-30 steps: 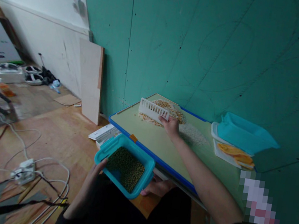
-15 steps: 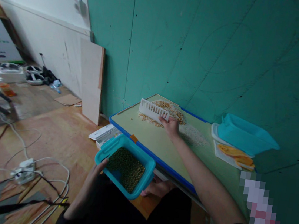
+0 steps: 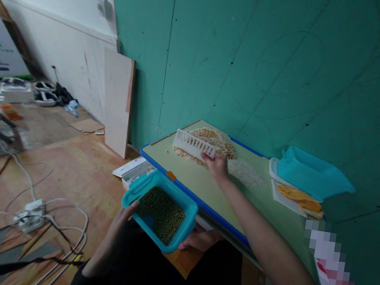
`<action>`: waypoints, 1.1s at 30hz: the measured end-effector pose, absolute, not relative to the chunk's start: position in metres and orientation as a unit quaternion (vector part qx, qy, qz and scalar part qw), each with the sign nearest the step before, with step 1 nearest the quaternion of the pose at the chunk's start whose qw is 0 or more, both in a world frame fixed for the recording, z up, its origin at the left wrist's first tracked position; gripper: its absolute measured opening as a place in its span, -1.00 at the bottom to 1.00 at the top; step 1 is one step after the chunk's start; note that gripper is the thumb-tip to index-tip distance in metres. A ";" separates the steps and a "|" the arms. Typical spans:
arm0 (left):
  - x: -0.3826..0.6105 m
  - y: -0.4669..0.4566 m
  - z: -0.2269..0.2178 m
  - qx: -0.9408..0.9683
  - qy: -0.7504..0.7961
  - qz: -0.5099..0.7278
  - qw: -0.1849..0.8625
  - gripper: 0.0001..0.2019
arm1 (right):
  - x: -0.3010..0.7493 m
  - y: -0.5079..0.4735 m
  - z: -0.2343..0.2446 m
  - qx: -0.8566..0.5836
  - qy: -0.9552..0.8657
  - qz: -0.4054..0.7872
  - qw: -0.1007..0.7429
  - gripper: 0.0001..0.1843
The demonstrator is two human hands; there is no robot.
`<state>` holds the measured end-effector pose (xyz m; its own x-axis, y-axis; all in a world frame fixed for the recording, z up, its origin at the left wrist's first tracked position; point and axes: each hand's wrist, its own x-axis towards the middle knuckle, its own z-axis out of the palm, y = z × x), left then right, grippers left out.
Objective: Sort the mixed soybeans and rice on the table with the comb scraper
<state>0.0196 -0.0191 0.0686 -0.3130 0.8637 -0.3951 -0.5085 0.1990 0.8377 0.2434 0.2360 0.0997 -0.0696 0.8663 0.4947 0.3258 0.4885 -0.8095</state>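
Note:
My left hand grips the left rim of a turquoise plastic basin, which it holds over my lap below the table edge. Inside lie many small greenish beans. In my right hand is a white slotted plastic strip, its fingers closed on the right end. The strip stands on edge on the table, among yellowish beans mixed with white grains. More white grains are spread just right of that hand.
A second turquoise basin sits at the table's right on a white tray with an orange cloth. The green wall rises behind the table. On the floor at left lie cables and a power strip.
The slotted strip in my right hand has moved slightly toward me over the beans. My left hand and the basin stay nearly in place.

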 end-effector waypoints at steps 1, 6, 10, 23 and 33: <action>0.019 -0.019 0.068 0.165 0.525 0.611 0.570 -0.47 | 0.243 0.234 0.100 -0.436 -0.684 0.257 0.526 -0.75; 0.016 -0.020 0.061 0.148 0.509 0.607 0.592 -0.47 | 0.241 0.229 0.100 -0.437 -0.682 0.269 0.521 -0.73; 0.014 -0.020 0.056 0.151 0.507 0.611 0.589 -0.47 | 0.240 0.227 0.100 -0.438 -0.680 0.273 0.520 -0.74; 0.014 -0.020 0.053 0.167 0.509 0.595 0.599 -0.46 | 0.232 0.221 0.109 -0.429 -0.659 0.287 0.547 -0.67; 0.009 -0.023 0.048 0.151 0.528 0.609 0.573 -0.45 | 0.200 0.194 0.129 -0.424 -0.758 0.157 0.470 -0.73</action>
